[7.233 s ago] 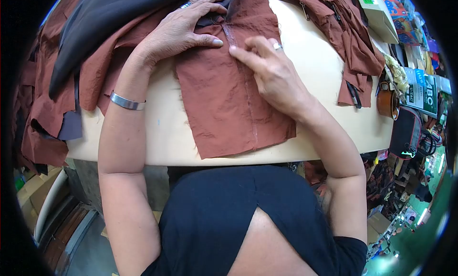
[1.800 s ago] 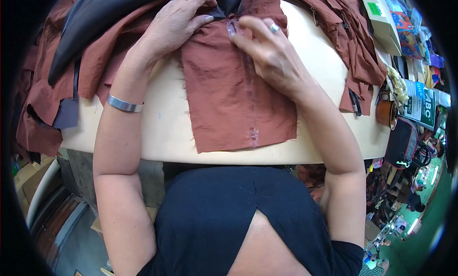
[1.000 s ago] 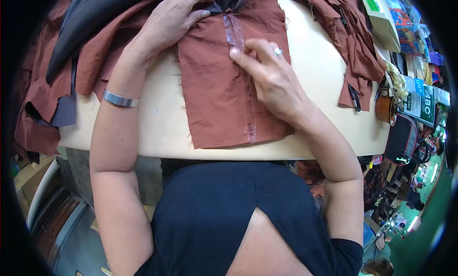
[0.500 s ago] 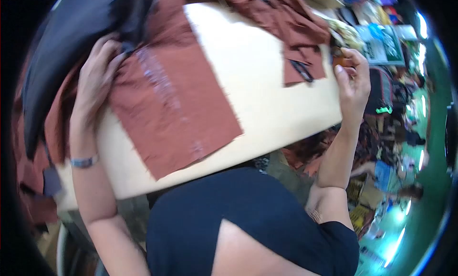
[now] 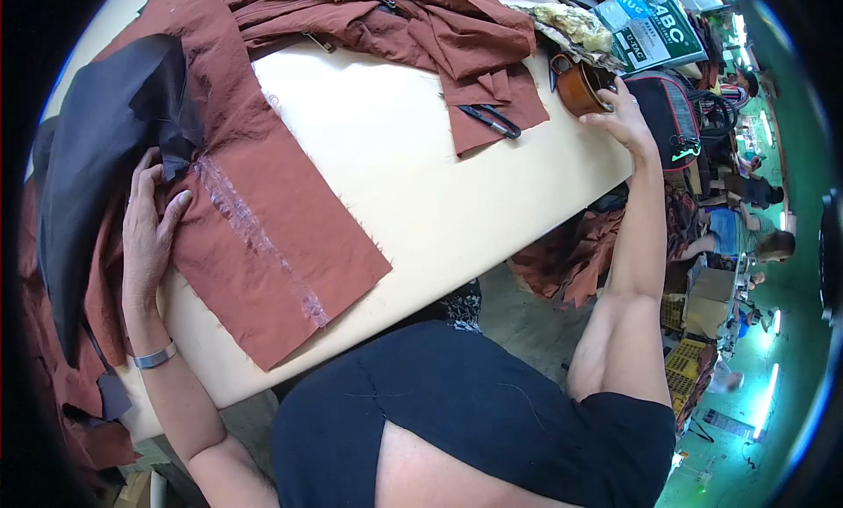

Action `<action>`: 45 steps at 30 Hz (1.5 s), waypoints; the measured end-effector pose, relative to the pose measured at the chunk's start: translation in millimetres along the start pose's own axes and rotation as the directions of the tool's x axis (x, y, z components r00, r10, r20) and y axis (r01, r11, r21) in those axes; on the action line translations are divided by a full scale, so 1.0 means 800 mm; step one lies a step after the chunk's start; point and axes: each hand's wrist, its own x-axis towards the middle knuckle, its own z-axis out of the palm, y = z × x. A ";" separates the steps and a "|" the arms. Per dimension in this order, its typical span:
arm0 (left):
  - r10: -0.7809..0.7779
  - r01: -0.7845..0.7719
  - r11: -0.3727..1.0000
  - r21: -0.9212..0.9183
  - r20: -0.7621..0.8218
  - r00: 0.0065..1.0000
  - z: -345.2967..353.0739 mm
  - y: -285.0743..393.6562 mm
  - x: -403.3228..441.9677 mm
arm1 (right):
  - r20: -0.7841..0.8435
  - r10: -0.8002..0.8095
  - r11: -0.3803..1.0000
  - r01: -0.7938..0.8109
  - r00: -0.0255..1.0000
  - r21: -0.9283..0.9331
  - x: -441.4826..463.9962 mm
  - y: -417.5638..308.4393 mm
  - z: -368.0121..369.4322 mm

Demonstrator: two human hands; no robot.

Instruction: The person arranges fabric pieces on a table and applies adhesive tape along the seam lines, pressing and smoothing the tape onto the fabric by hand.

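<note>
A reddish-brown cloth panel point(image 5: 290, 244) with frayed edges lies on the pale table, a shiny clear strip point(image 5: 241, 218) running down it. My left hand point(image 5: 151, 223) rests at its left edge, thumb apart from the fingers, beside a dark cloth piece point(image 5: 114, 113) that partly covers the fingertips. At the far right of the table, my right hand point(image 5: 625, 122) has its fingers over the rim of a brown cup point(image 5: 575, 85) and its thumb against the outside. What the cup holds is hidden.
Bunched reddish-brown cloth point(image 5: 421, 25) lies along the back, with a black tool like thread snips point(image 5: 490, 120) on one end. Beyond the cup are crumpled yellowish cloth point(image 5: 575, 29), a green-and-white packet point(image 5: 650, 29) and a black bag point(image 5: 660, 113). More cloth point(image 5: 571, 258) hangs below the table's right edge.
The view has shifted, so the table things sit further left in it. My left thumb has come away from the fingers. My right hand stays at the cup, its fingers stretched further over the rim.
</note>
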 end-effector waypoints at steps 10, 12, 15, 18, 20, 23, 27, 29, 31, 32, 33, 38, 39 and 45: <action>0.038 -0.038 0.999 -0.023 -0.004 0.999 -0.001 -0.004 0.001 | -0.385 -0.149 0.952 0.027 0.911 -0.304 -0.074 -0.041 -0.022; 0.079 -0.076 0.996 0.043 -0.057 0.995 0.003 -0.004 0.000 | -0.436 -0.215 0.918 0.028 0.874 -0.396 -0.086 -0.086 -0.032; 0.072 -0.070 0.997 0.027 -0.081 0.994 0.008 -0.009 0.000 | -0.638 -0.462 0.858 0.494 0.616 -0.144 -0.103 -0.207 -0.044; 0.065 -0.060 0.997 0.047 -0.094 0.993 0.006 -0.004 -0.003 | -0.531 -0.631 0.414 0.824 0.566 0.386 -0.135 -0.325 -0.034; 0.077 -0.071 0.996 0.054 -0.106 0.991 0.007 -0.003 -0.003 | -0.386 -0.735 0.205 0.725 0.558 0.658 -0.144 -0.380 -0.018; 0.101 -0.091 0.992 0.081 -0.124 0.987 0.008 -0.003 -0.004 | -0.331 -0.794 0.208 0.739 0.510 0.641 -0.138 -0.423 0.003; 0.077 -0.067 0.994 0.092 -0.116 0.990 0.009 -0.003 -0.004 | -0.377 -0.783 0.249 0.804 0.495 0.540 -0.134 -0.443 0.024; 0.031 -0.029 0.998 0.058 -0.045 0.998 -0.008 0.012 -0.004 | -0.376 -0.797 0.249 0.825 0.472 0.507 -0.138 -0.441 0.027; 0.018 -0.018 1.000 0.008 0.000 1.000 -0.015 0.015 -0.005 | -0.349 -0.831 0.229 0.838 0.433 0.494 -0.145 -0.426 0.024; 0.009 -0.009 1.000 -0.002 0.011 1.000 -0.016 0.016 -0.005 | -0.373 -0.840 0.194 0.859 0.394 0.473 -0.150 -0.418 0.025; 0.002 -0.002 1.000 -0.011 0.021 1.000 -0.018 0.018 -0.004 | -0.396 -0.847 0.158 0.879 0.355 0.450 -0.157 -0.410 0.027; 0.001 -0.001 1.000 -0.023 0.027 1.000 -0.018 0.018 -0.004 | -0.467 -0.878 0.041 0.988 0.106 0.147 -0.196 -0.375 0.026; -0.044 0.045 0.999 -0.023 0.041 0.998 -0.018 0.021 -0.004 | -0.497 -0.865 0.019 0.993 0.074 0.114 -0.202 -0.372 0.029; -0.048 0.049 0.999 -0.024 0.039 0.998 -0.016 0.019 -0.004 | -0.389 -0.914 -0.036 0.933 0.114 0.358 -0.216 -0.356 0.023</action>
